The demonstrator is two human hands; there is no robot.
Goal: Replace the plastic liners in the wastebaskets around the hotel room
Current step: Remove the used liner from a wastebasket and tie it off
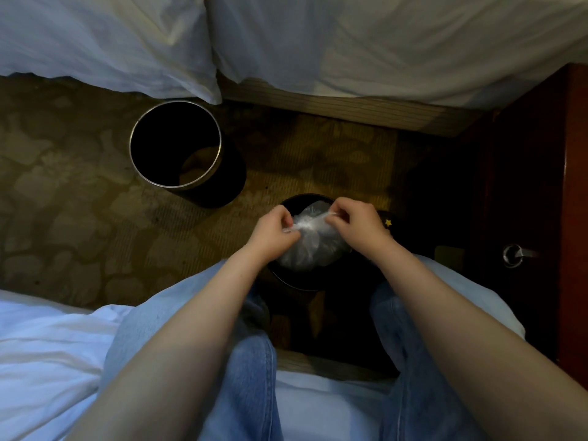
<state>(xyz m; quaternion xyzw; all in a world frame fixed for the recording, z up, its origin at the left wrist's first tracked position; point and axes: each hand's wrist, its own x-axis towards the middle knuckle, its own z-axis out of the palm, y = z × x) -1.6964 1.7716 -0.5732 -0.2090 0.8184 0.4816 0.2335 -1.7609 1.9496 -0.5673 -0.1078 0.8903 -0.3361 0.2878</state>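
I am sitting on the edge of a bed (47,354) in blue jeans (241,377), with a dark round wastebasket (288,276) on the patterned carpet (79,218) between my knees. Its mouth faces straight up at me, so its long axis runs vertically, away from the camera. A clear plastic liner (313,246) sits bunched inside that mouth, filling most of the opening as a pale crinkled mound.

My left hand (273,233) is closed, its fingertips pinching a twisted strand of the liner's top edge. My right hand (353,222) is closed as well, pinching the other end of the same strand. The strand is drawn between the two hands, running roughly left to right just above the basket.

A second wastebasket (219,183), dark with a bright metal rim, stands well apart to the upper left, upright and open, with no liner in it that I can see. It sits near the hanging white bedding (127,43) of another bed. A dark red wooden cabinet (541,186) with a round metal knob (513,255) stands at the right.
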